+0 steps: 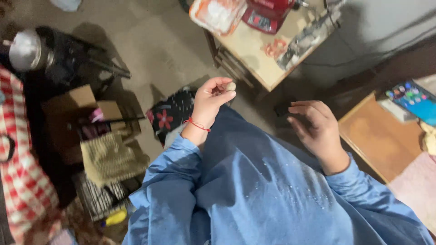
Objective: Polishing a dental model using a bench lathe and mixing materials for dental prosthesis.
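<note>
My left hand (211,100) is raised over my lap, its fingers curled around a small pale round object (230,86) pinched at the fingertips. A red thread bracelet (196,123) circles that wrist. My right hand (316,127) hovers palm down to the right, fingers loosely apart, holding nothing that I can see. A small dark object (281,109) lies just beyond its fingertips. Both arms wear blue sleeves, and the blue cloth (254,190) covers my lap, dotted with pale specks.
A small wooden table (263,63) ahead bears a red device (265,13) and a plastic packet (218,13). A wooden surface (381,140) at right holds a lit phone (413,100). Cardboard box (77,113), flowered cloth (170,113), metal pot (27,50) and checked fabric (22,181) crowd the left floor.
</note>
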